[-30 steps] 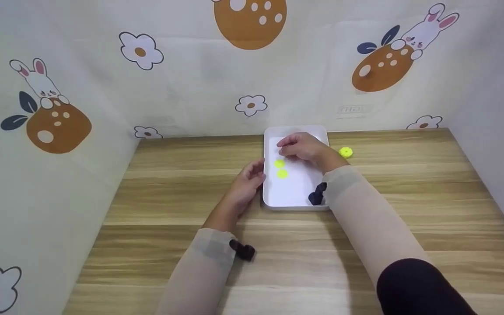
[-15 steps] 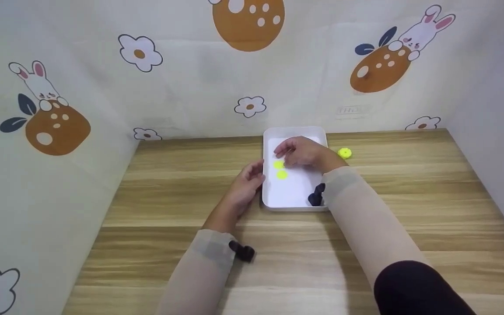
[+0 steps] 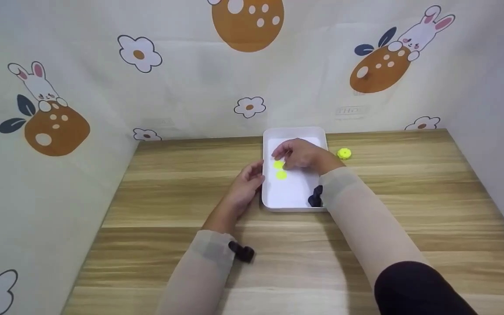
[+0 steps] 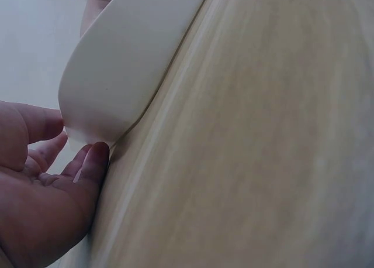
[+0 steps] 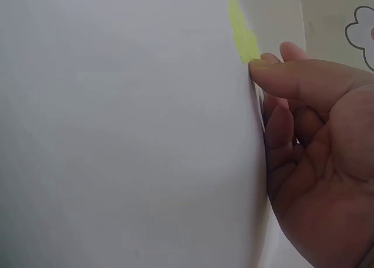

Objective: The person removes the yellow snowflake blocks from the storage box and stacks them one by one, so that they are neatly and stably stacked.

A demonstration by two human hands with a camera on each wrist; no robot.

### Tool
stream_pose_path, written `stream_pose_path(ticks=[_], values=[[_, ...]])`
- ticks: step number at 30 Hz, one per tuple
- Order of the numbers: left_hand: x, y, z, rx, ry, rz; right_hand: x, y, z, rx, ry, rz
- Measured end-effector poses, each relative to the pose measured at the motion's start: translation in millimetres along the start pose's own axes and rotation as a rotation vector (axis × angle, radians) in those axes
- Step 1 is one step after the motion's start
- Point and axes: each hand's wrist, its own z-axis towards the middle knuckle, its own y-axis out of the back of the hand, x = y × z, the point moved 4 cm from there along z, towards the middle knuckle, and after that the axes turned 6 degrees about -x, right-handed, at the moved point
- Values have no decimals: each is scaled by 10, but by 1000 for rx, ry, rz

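Note:
In the head view a shallow white tray (image 3: 293,196) lies on the wooden table, holding two small, flat, bright yellow pieces, the nearer yellow piece (image 3: 281,175) and the farther one (image 3: 278,164). My right hand (image 3: 301,154) reaches into the tray from the right. Its thumb and forefinger pinch at the edge of the farther piece, partly covering it; the right wrist view has the thumb tip (image 5: 257,68) right at the yellow patch. My left hand (image 3: 244,186) touches the outside of the tray's left wall with relaxed fingers (image 4: 45,123).
A yellow flower-shaped lump (image 3: 344,153) sits on the table (image 3: 182,183) just right of the tray. Behind the table hangs a pale printed cloth (image 3: 190,83), with side walls at left and right. Black wrist-worn devices (image 3: 242,252) sit on the sleeves.
My right hand has moved slightly nearer inside the tray, its thumb coming to the farther yellow piece. My left hand stays at the tray's left side. The view has shifted slightly.

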Motion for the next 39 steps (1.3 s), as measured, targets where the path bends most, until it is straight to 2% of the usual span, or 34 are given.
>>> stream_pose_path(ticks=[21, 27, 32, 39], values=[[-13, -12, -8, 15, -16, -7, -7, 34, -6, -66, -4, -42], [-8, -11, -5, 14, -21, -14, -10, 31, 1, -70, 31, -47], [1, -6, 0, 9, -25, -5, -46, 50, -1, -100, 8, 54], [0, -6, 9, 0, -18, 7, -92, 66, 12, -137, -82, 217]])
